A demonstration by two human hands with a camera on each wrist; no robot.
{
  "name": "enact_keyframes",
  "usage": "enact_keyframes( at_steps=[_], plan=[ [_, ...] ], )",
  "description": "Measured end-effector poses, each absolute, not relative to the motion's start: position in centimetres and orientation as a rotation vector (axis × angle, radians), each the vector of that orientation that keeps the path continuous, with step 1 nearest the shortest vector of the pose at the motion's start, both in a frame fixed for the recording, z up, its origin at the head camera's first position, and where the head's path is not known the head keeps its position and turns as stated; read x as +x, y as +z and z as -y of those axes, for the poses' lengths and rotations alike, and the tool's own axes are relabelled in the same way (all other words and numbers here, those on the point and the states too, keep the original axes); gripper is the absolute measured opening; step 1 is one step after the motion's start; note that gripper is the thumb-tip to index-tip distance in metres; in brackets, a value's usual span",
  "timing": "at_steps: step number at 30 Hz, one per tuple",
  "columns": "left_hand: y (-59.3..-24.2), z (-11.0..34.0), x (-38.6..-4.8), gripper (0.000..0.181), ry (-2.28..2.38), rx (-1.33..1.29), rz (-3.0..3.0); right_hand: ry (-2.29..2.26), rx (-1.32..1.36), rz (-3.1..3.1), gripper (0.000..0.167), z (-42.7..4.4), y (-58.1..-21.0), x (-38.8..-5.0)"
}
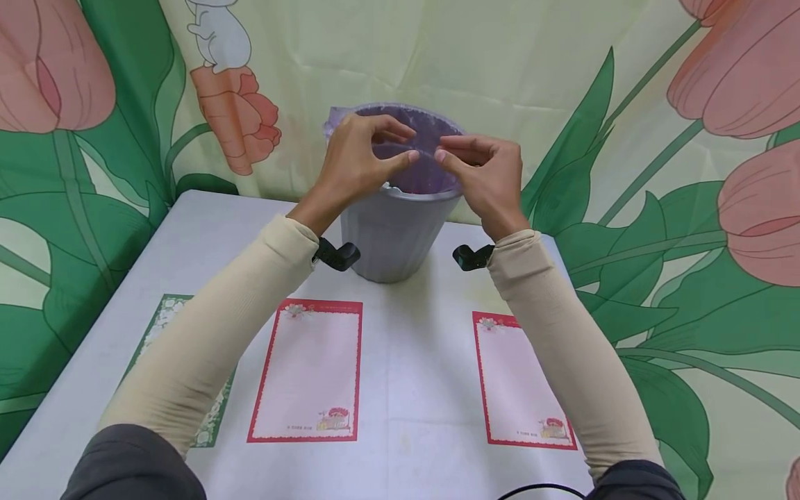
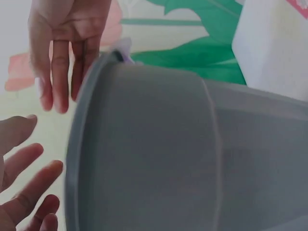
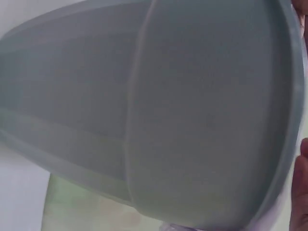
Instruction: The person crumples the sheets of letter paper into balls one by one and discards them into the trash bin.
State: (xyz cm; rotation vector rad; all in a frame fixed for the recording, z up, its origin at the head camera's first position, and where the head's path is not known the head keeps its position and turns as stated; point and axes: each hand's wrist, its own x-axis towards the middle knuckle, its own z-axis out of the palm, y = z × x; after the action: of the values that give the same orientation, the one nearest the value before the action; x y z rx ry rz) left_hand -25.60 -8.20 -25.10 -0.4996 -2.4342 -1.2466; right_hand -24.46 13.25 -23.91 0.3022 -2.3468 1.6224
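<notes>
A grey plastic bin (image 1: 390, 232) stands at the back of the white table. A purple plastic bag (image 1: 335, 122) lines it and folds over the rim. Above the bin's mouth my left hand (image 1: 357, 154) hovers with bent, spread fingers, its thumb apart from them. Facing it is my right hand (image 1: 492, 170), its fingertips a short gap from the left ones. In the left wrist view, the left hand (image 2: 26, 180) and right hand (image 2: 70, 41) show loose fingers beside the rim, with nothing visible in them. The right wrist view is mostly filled by the bin's wall (image 3: 192, 115).
Red-bordered paper sheets lie on the table (image 1: 419, 389), one left of centre (image 1: 309, 375) and one at right (image 1: 515, 382), partly under the right forearm. A green-bordered sheet (image 1: 209, 427) is partly hidden by the left sleeve. Behind hangs a tulip-print cloth (image 1: 487, 62). A black cable (image 1: 540, 486) curves at the front.
</notes>
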Motion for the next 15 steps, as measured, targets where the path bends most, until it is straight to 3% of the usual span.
enact_keyframes(
  at_steps=[15],
  plan=[
    [-26.4, 8.0, -19.9, 0.031, -1.303, -0.701, 2.217, 1.715, 0.542, 2.16, 0.033, -14.9, -26.4, -19.2]
  ],
)
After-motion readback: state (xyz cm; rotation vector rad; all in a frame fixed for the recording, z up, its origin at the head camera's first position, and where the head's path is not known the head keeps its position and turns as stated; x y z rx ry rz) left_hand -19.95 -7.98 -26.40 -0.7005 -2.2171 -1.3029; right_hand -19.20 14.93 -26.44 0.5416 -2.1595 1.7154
